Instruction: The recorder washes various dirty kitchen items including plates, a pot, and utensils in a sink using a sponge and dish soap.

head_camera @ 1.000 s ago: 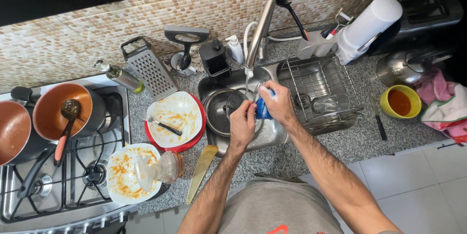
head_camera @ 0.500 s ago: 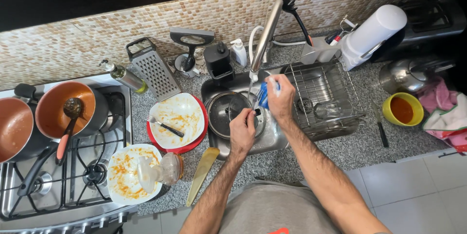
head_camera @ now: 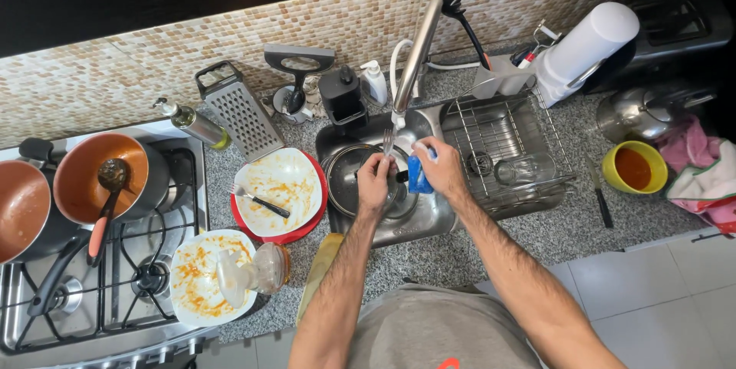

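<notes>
The fork (head_camera: 388,141) handle is hidden inside the left hand (head_camera: 373,182). The copper pan (head_camera: 21,208) at nine o'clock is cut by the edge. The sink (head_camera: 429,219) bottom is covered by a pot (head_camera: 349,177).

Desk: speckled grey granite desk (head_camera: 537,238) running across the middle of the frame, against a mosaic tile wall.
Left of frame: gas stove (head_camera: 100,292) set into the desk.
Centre left: white plate with orange smears on a red plate (head_camera: 313,219), a fork lying across it; below it, a second smeared white plate (head_camera: 195,281).
Upper centre: metal box grater (head_camera: 241,112) lying tilted, a glass oil bottle (head_camera: 188,120) beside it.
Centre: steel sink (head_camera: 418,223) sunk into the desk.
Right: yellow cup (head_camera: 632,166), a dark knife (head_camera: 598,196) just left of it, a steel kettle (head_camera: 644,112) above, pink cloth (head_camera: 701,162) at the edge.
</notes>
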